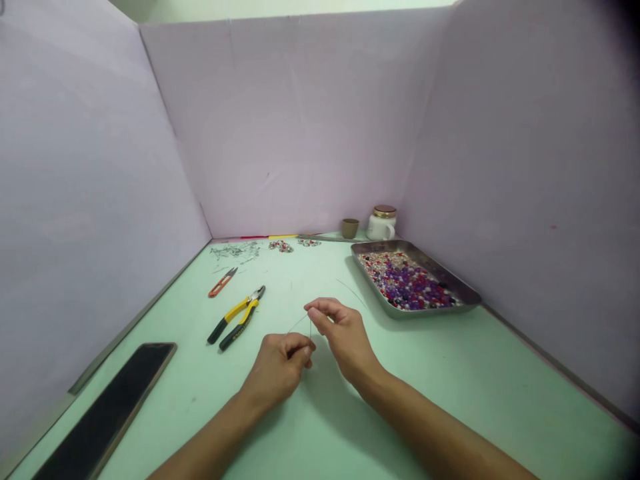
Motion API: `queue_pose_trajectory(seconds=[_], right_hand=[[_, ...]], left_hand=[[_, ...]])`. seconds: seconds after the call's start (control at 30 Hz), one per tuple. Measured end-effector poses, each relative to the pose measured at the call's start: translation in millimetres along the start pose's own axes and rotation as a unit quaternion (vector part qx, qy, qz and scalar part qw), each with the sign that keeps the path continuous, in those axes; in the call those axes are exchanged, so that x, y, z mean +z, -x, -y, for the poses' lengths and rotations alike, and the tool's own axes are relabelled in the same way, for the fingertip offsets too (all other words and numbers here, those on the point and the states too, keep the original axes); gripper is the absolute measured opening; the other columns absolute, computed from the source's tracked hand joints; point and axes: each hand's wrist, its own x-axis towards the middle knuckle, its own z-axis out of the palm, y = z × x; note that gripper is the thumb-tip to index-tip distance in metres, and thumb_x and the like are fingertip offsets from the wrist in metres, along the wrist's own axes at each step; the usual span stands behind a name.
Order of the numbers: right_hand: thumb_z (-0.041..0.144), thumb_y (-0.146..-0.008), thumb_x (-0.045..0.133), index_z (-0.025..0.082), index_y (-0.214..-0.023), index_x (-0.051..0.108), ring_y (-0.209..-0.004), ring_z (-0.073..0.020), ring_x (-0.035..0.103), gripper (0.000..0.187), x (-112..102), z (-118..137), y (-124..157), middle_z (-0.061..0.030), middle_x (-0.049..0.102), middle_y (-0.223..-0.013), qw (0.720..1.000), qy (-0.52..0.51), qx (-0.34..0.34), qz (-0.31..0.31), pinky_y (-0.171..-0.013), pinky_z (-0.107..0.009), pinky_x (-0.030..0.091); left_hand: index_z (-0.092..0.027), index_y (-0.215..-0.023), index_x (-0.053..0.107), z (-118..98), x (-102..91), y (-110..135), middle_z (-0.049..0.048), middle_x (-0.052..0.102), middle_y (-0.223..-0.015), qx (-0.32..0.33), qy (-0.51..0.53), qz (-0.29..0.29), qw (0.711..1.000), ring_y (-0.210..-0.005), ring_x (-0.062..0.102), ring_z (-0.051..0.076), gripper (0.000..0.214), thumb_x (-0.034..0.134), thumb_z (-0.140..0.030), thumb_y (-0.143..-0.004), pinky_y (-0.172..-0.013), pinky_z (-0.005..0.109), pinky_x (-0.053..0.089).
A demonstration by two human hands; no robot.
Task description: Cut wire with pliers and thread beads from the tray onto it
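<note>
Between my two hands runs a thin, thread-like strand [311, 328], bent near the top; whether it is wire or line I cannot tell. My left hand [285, 363] is closed in a pinch on its lower end. Higher and to the right, my right hand [341, 330] pinches the upper part between thumb and forefinger. A loose end of the strand slants down to the left behind my left hand. Yellow and black pliers [239, 319] lie with handles parted, left of my hands. Past them rest orange thread snips [223, 283].
A metal tray [395, 311] of purple, red and white beads stands at the right. Behind it are a lidded white mug [382, 225] and a small brown cup [350, 229]. Beaded pieces [281, 247] and wire bits [235, 251] lie at the back; a phone [107, 410] lies front left. Panels enclose the table.
</note>
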Motion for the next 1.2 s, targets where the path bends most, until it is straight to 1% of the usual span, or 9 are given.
queue_pose_trajectory(seconds=[0.07,0.23,0.4,0.57,0.83,1.0,1.2], right_hand=[[0.028,-0.066,0.056,0.016,-0.072,0.066,-0.059,-0.0115,0.048,0.017,0,-1,0,-0.0032,0.062,-0.076,1.000,-0.001,-0.002,0.000,-0.055,-0.025,0.039],[0.028,-0.066,0.057,0.016,-0.073,0.066,-0.063,-0.0136,0.051,0.017,-1,-4,-1,-0.0038,0.063,-0.071,1.000,-0.006,-0.018,-0.008,-0.059,-0.025,0.040],[0.025,-0.066,0.056,0.016,-0.072,0.065,-0.053,-0.0111,0.047,0.015,0,-5,-1,-0.0001,0.057,-0.058,1.000,0.004,-0.013,-0.014,-0.052,-0.024,0.039],[0.024,-0.066,0.055,0.015,-0.071,0.065,-0.051,-0.0105,0.047,0.014,2,-4,-1,0.0012,0.055,-0.053,1.000,-0.006,0.012,-0.019,-0.048,-0.022,0.038],[0.025,-0.065,0.053,0.014,-0.071,0.063,-0.057,-0.0129,0.054,0.016,3,-8,0,-0.0010,0.060,-0.061,0.999,0.005,0.026,-0.036,-0.051,-0.024,0.041],[0.025,-0.064,0.054,0.013,-0.071,0.062,-0.057,-0.0140,0.055,0.016,5,-10,0,-0.0014,0.060,-0.060,0.999,0.005,0.035,-0.034,-0.052,-0.025,0.042],[0.025,-0.064,0.054,0.014,-0.069,0.062,-0.056,-0.0135,0.054,0.014,5,-12,-2,-0.0012,0.059,-0.060,0.999,-0.005,0.033,-0.037,-0.052,-0.025,0.043]], left_hand=[[-0.016,-0.056,0.057,1,0.7,0,-0.0022,0.054,-0.052,-0.005,-0.003,-0.003,1.000,-0.046,0.042,0.008,0.022,0.041,-0.021,-0.071,-0.044,0.019,0.031],[-0.016,-0.057,0.057,2,3.8,0,-0.0023,0.053,-0.052,-0.004,0.007,-0.009,1.000,-0.047,0.042,0.008,0.021,0.041,-0.020,-0.070,-0.044,0.019,0.031],[-0.016,-0.050,0.052,1,4.8,-1,-0.0035,0.046,-0.047,0.001,0.004,-0.015,1.000,-0.044,0.038,0.007,0.021,0.041,-0.017,-0.068,-0.044,0.019,0.028],[-0.016,-0.046,0.047,0,5.6,-1,-0.0037,0.043,-0.044,0.000,-0.013,-0.019,1.000,-0.044,0.036,0.007,0.022,0.040,-0.016,-0.067,-0.044,0.020,0.026],[-0.016,-0.044,0.038,3,9.7,-3,-0.0031,0.041,-0.043,0.025,-0.039,-0.023,0.999,-0.045,0.035,0.008,0.021,0.037,-0.015,-0.065,-0.046,0.021,0.026],[-0.017,-0.043,0.034,5,12.0,-3,-0.0034,0.037,-0.043,0.034,-0.057,-0.030,0.997,-0.044,0.032,0.009,0.021,0.037,-0.015,-0.064,-0.046,0.023,0.023],[-0.017,-0.043,0.039,8,13.3,-4,-0.0034,0.038,-0.043,0.031,-0.057,-0.028,0.998,-0.044,0.033,0.009,0.022,0.038,-0.017,-0.065,-0.047,0.024,0.021]])
